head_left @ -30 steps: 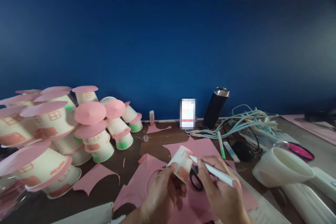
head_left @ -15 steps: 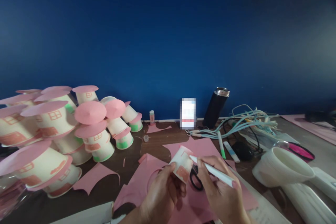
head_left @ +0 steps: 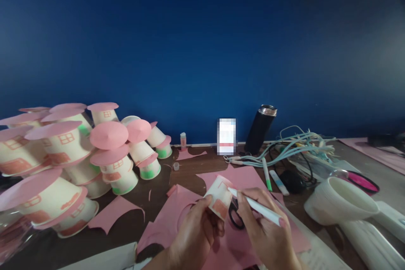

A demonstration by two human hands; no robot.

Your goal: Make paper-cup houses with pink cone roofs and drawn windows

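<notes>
Low centre, over pink paper: left hand pinches a paper cup, tilted, pink door drawn on its side. Right hand grips a white pen, tip touching the cup's upper edge. Black scissors lie just behind the cup. Finished pink-roofed cups piled far left; white bowl at right.

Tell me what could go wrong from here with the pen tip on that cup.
1. The left hand holds the paper cup off the table; pressure from the marker in the right hand could dent its wall or skew the line.
2. The scissors lie just beneath both hands, so a lowered hand may catch on them.
3. Fresh ink might smear under the left thumb, which sits beside the pink drawing.
</notes>
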